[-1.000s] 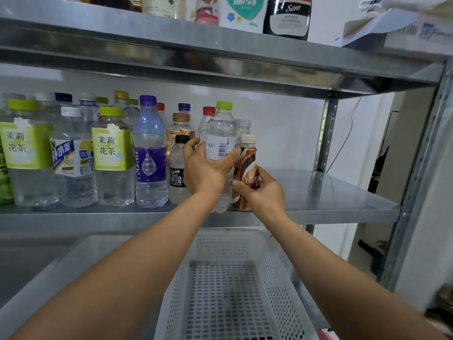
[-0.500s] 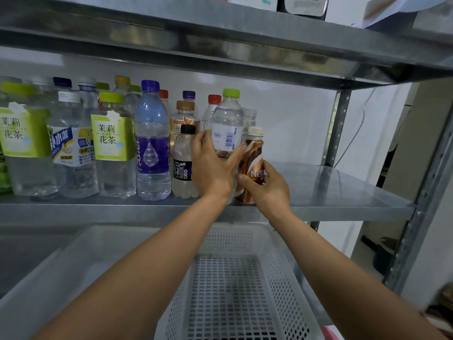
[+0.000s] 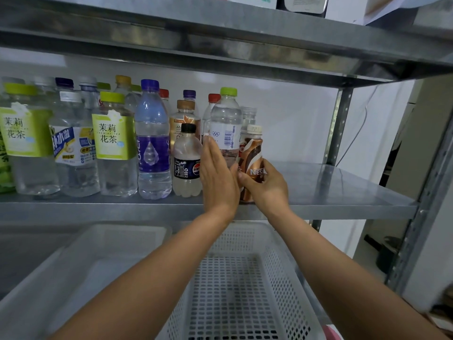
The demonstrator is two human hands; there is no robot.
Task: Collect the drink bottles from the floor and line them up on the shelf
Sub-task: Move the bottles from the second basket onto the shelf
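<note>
Grips with the curled right hand [image 3: 267,187] the glossy brown plastic coffee bottle [image 3: 252,148], upright on the grey metal shelf [image 3: 343,192] at the row's end (perforated white plastic basket [image 3: 277,253] below), and lays the flat, straight-fingered left hand [image 3: 218,177] against the neighbouring clear green-capped bottle [image 3: 226,119].

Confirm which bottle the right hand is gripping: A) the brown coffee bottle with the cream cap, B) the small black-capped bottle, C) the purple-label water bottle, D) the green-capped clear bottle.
A: the right hand curls round the brown coffee bottle on the shelf; the left hand is flat, gripping nothing.
</note>
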